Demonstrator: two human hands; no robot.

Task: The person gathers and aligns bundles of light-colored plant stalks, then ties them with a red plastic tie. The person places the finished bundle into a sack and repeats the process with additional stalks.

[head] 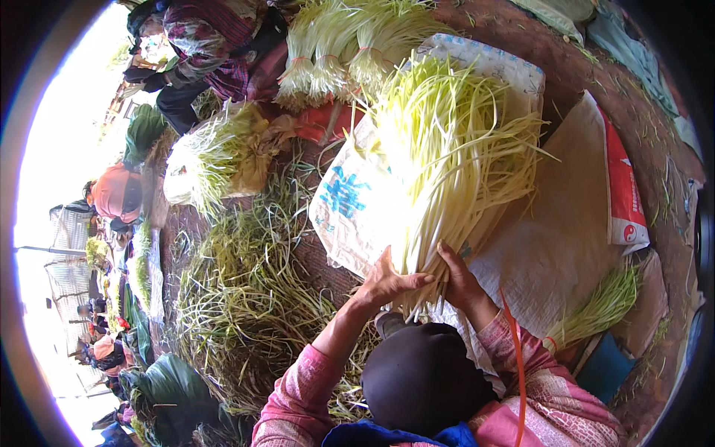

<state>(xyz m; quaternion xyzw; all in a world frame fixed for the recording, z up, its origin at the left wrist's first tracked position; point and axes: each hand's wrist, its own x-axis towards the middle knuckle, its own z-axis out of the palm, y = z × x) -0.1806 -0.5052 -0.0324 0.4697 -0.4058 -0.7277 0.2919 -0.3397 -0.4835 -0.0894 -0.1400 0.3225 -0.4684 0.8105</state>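
A large bunch of pale yellow-green leafy stalks, perhaps blanched garlic chives (441, 162), fans out over a white woven plastic sack (352, 207). Around the white lower ends of the stalks, my left hand (391, 277) closes from the left, its thumb lying across them. My right hand (461, 279) holds the same bunch from the right side. The stalk ends stick out between my wrists. A red-orange strip (516, 357) hangs over my right sleeve. My knee, in dark cloth (427, 380), is below my hands.
Loose greenish trimmings (246, 302) are heaped at the left. Tied bundles (357, 61) lie at the top, near a co-worker in a patterned sleeve (206, 33). Another loose pile (206, 162) rests on a sack at upper left. A smaller green bundle (603, 302) lies at the right.
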